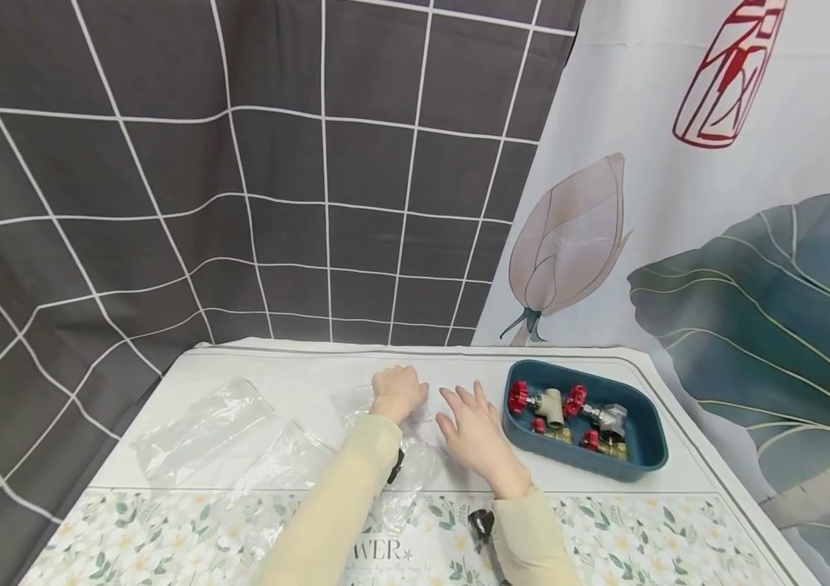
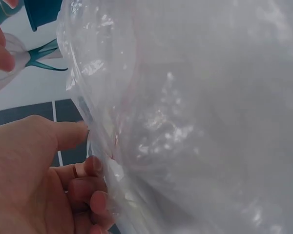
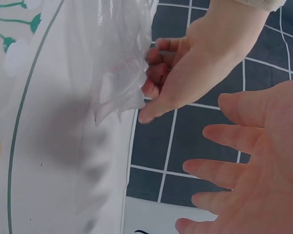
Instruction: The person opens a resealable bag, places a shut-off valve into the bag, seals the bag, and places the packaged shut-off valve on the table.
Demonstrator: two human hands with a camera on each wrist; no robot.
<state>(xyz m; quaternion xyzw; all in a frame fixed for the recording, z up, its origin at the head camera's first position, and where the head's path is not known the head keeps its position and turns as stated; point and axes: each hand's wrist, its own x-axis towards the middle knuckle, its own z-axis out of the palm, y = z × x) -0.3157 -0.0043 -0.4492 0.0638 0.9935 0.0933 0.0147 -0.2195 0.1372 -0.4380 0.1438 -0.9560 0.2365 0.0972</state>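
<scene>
With curled fingers, my left hand (image 1: 398, 393) holds the edge of a clear plastic bag (image 2: 185, 97), which fills most of the left wrist view. Part of this bag (image 1: 409, 476) hangs below the hand in the head view. A reddish line runs along it near the fingers. My right hand (image 1: 477, 431) is just to the right, fingers spread and holding nothing. In the right wrist view, a gap separates the right hand (image 3: 263, 161) from the bag (image 3: 119, 78).
Right of my hands stands a blue bin (image 1: 583, 468) with several valves, among them a pale one with a red handwheel (image 1: 550, 407) and a silvery one (image 1: 611, 419). More clear bags (image 1: 210, 427) lie on the left of the table (image 1: 679, 480). A dark grid curtain (image 1: 276, 163) hangs behind.
</scene>
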